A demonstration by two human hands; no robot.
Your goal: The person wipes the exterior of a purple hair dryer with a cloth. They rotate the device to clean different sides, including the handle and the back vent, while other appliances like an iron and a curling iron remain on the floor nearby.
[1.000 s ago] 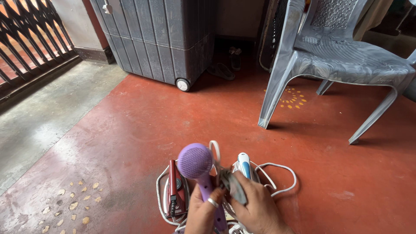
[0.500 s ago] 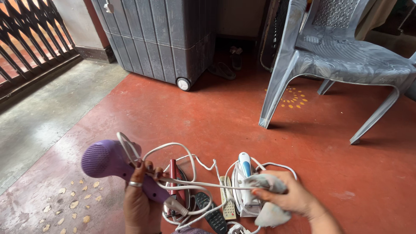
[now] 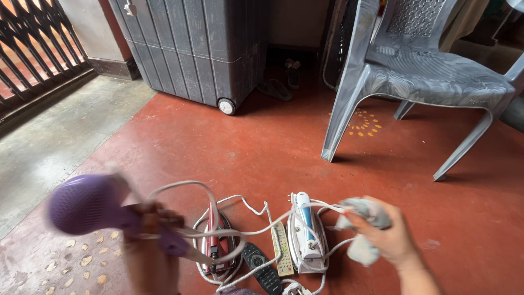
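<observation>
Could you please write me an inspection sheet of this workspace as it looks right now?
Surface: smooth red painted floor, with a grey concrete strip to the left.
Job's things: purple plastic hair dryer, blurred; crumpled grey cloth.
Clutter: red clothes iron, white and blue clothes iron, black remote control, pale remote control, pale scraps.
Grippers: left hand grips the dryer's handle; right hand holds the cloth.
Cables: white cords looped loosely over both irons.
Surroundings: grey plastic chair, grey ribbed wheeled cabinet, sandals, black metal grille.
</observation>
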